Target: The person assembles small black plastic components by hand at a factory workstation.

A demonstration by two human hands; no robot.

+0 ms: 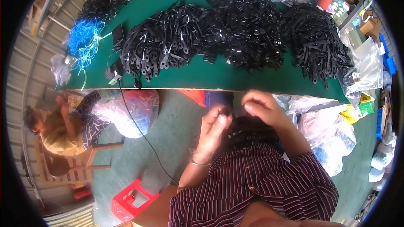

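Note:
My left hand (213, 127) is raised just in front of the table edge, thumb and fingers pinched on a small black piece (227, 112) whose kind I cannot make out. To its right and a little higher, my right hand (261, 106) has its fingers curled in a pinch; anything in them is too small or hidden to name. A gap separates the two hands. Below them, a heap of black pieces (242, 133) lies on my lap, partly covered by my arms and striped shirt.
The green table (176, 77) bears piles of black straps (164, 38), black plastic pieces (248, 25), more black straps (317, 38) and blue cords (84, 38). A black cable (141, 132) hangs from it. A seated person (63, 130), filled plastic bags (130, 109) and a red stool (136, 199) are around.

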